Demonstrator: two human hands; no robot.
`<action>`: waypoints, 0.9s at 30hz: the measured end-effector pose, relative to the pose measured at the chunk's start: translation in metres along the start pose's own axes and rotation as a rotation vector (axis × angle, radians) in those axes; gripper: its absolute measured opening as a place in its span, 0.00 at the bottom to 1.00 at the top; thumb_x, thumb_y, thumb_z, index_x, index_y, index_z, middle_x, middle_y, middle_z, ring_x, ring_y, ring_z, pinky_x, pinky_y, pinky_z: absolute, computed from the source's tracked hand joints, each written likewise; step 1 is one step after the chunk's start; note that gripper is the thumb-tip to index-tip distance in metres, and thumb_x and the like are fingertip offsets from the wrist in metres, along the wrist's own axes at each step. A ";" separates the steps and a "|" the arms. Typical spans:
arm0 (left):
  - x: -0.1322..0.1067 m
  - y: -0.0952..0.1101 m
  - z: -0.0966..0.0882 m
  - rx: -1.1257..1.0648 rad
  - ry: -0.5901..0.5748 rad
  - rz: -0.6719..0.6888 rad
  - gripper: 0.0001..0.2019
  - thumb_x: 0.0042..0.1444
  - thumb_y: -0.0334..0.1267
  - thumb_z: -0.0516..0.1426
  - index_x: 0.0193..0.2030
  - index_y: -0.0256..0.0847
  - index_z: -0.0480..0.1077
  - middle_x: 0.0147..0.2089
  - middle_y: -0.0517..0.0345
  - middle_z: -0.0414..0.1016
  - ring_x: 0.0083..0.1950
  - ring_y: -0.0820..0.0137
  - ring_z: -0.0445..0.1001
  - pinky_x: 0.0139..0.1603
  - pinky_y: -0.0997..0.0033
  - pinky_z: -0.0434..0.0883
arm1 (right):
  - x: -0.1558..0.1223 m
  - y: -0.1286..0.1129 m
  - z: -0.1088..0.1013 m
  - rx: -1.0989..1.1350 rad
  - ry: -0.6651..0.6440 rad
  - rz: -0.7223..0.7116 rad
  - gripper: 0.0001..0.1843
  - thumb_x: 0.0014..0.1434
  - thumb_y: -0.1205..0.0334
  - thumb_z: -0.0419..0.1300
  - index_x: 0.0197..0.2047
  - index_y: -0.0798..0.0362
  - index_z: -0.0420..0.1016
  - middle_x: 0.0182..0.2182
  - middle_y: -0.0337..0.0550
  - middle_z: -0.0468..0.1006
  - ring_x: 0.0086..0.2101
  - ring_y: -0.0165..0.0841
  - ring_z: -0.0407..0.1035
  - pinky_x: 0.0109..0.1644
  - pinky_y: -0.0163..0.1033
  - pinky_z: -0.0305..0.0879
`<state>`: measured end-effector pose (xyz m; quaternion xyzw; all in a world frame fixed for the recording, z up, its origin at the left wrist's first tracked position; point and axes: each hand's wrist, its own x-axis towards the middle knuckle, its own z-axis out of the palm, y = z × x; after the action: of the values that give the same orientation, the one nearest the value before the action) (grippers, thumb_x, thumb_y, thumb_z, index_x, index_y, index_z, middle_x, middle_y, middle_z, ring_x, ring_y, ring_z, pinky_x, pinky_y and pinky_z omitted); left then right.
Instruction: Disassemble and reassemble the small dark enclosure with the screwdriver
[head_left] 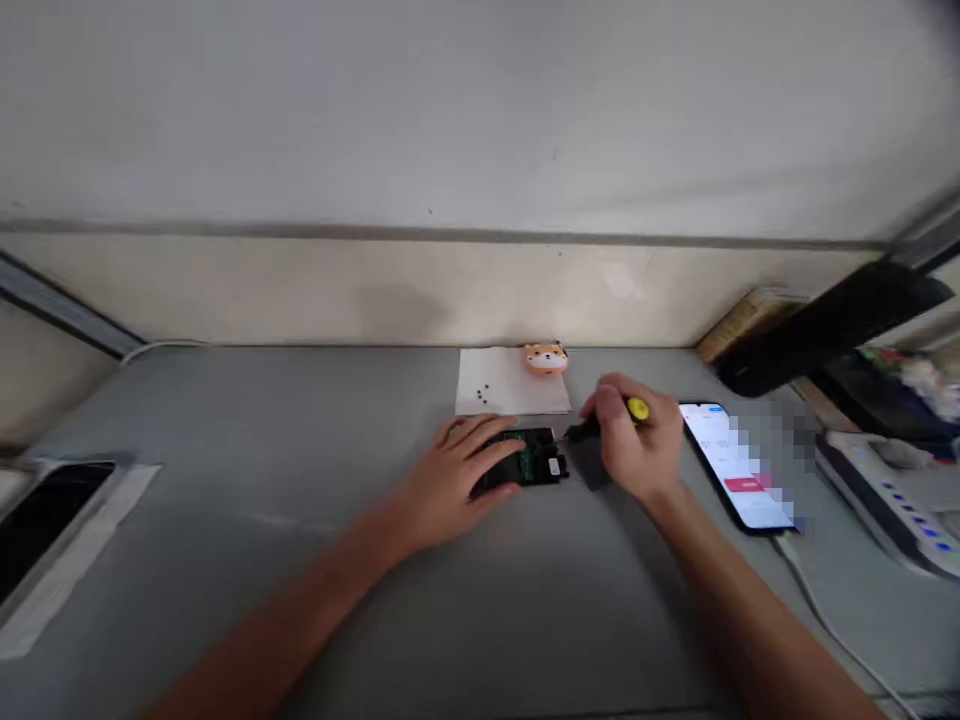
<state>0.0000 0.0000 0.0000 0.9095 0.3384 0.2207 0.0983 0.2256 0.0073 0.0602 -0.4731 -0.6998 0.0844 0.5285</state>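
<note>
A small black device with a bared green circuit board point(528, 460) lies on the grey table. My left hand point(457, 474) grips it from the left, thumb along the near edge and fingers over the top, hiding its left part. In a closed grip, my right hand point(634, 436) holds a screwdriver point(582, 431) with a black shaft end and a yellow cap. Its tip points left and meets the device's right end; whether it sits in a screw is too small to tell. Behind the device, several tiny dark screws point(482, 393) rest on a white paper point(504, 376).
An orange and white animal-faced case point(546, 358) sits on the paper's far right corner. To the right lie a lit phone point(731, 465) with a white cable point(817, 600), a power strip point(892, 500) and a black cylinder point(832, 325). A wall closes the back.
</note>
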 end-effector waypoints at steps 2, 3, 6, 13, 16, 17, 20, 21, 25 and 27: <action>0.003 0.004 -0.002 -0.003 0.013 -0.042 0.19 0.71 0.45 0.54 0.65 0.44 0.67 0.68 0.47 0.69 0.69 0.56 0.66 0.70 0.50 0.62 | 0.012 -0.001 0.005 0.006 -0.093 -0.044 0.19 0.62 0.64 0.52 0.19 0.50 0.60 0.16 0.34 0.61 0.19 0.27 0.56 0.25 0.36 0.52; 0.005 0.005 -0.003 -0.006 0.019 -0.062 0.20 0.71 0.45 0.54 0.66 0.44 0.66 0.68 0.47 0.70 0.69 0.56 0.67 0.70 0.50 0.62 | 0.016 -0.001 0.006 0.009 -0.123 -0.058 0.19 0.62 0.64 0.52 0.19 0.50 0.60 0.15 0.33 0.61 0.19 0.27 0.56 0.25 0.36 0.52; 0.014 0.010 -0.009 -0.024 0.031 -0.117 0.20 0.69 0.45 0.55 0.66 0.45 0.65 0.66 0.47 0.71 0.67 0.55 0.68 0.69 0.49 0.63 | 0.022 0.000 0.010 0.027 -0.140 -0.063 0.19 0.62 0.65 0.51 0.19 0.50 0.60 0.15 0.33 0.60 0.18 0.26 0.54 0.25 0.36 0.51; 0.026 0.015 -0.008 -0.074 0.016 -0.166 0.20 0.64 0.45 0.59 0.60 0.42 0.67 0.60 0.48 0.75 0.61 0.54 0.73 0.65 0.49 0.64 | 0.012 0.001 0.004 0.012 -0.075 -0.085 0.20 0.62 0.68 0.51 0.18 0.50 0.60 0.14 0.34 0.60 0.18 0.26 0.56 0.24 0.36 0.51; 0.023 0.016 -0.002 -0.068 0.006 -0.166 0.22 0.64 0.47 0.60 0.61 0.43 0.67 0.60 0.48 0.77 0.62 0.54 0.73 0.65 0.50 0.64 | 0.008 0.004 0.003 0.032 -0.021 -0.081 0.20 0.63 0.68 0.51 0.18 0.51 0.61 0.15 0.34 0.60 0.18 0.26 0.55 0.23 0.36 0.51; 0.022 0.016 0.000 -0.064 0.003 -0.158 0.23 0.64 0.48 0.60 0.62 0.43 0.67 0.60 0.48 0.77 0.62 0.54 0.73 0.65 0.50 0.64 | 0.007 0.005 0.004 0.045 -0.006 -0.080 0.20 0.63 0.68 0.52 0.19 0.51 0.62 0.15 0.34 0.61 0.18 0.26 0.56 0.24 0.36 0.52; 0.018 0.014 0.002 -0.061 -0.008 -0.130 0.24 0.65 0.50 0.60 0.64 0.44 0.66 0.61 0.48 0.77 0.63 0.55 0.73 0.66 0.51 0.63 | 0.004 0.007 0.006 0.090 0.031 -0.080 0.20 0.63 0.68 0.52 0.19 0.51 0.64 0.16 0.34 0.64 0.18 0.26 0.57 0.23 0.36 0.52; 0.017 0.014 0.002 -0.058 -0.011 -0.119 0.25 0.65 0.50 0.59 0.64 0.44 0.66 0.61 0.48 0.77 0.63 0.55 0.73 0.66 0.50 0.63 | 0.003 0.007 0.007 0.098 0.044 -0.080 0.19 0.63 0.69 0.52 0.20 0.51 0.64 0.16 0.34 0.65 0.18 0.26 0.57 0.23 0.35 0.51; 0.011 0.012 0.004 -0.024 -0.010 -0.072 0.24 0.69 0.52 0.55 0.66 0.43 0.65 0.64 0.47 0.76 0.65 0.57 0.73 0.67 0.50 0.63 | 0.001 0.006 0.007 0.071 0.062 -0.092 0.20 0.62 0.69 0.52 0.19 0.51 0.63 0.16 0.34 0.62 0.18 0.26 0.57 0.24 0.36 0.51; 0.009 0.011 0.005 0.000 0.004 -0.048 0.22 0.71 0.51 0.53 0.65 0.43 0.66 0.65 0.46 0.75 0.66 0.57 0.72 0.67 0.50 0.63 | 0.001 0.005 0.006 0.050 0.049 -0.095 0.20 0.62 0.68 0.52 0.18 0.51 0.62 0.15 0.34 0.60 0.18 0.26 0.56 0.23 0.36 0.50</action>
<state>0.0147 -0.0024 0.0024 0.9006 0.3603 0.2201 0.1031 0.2237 0.0135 0.0553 -0.4278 -0.7061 0.0650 0.5605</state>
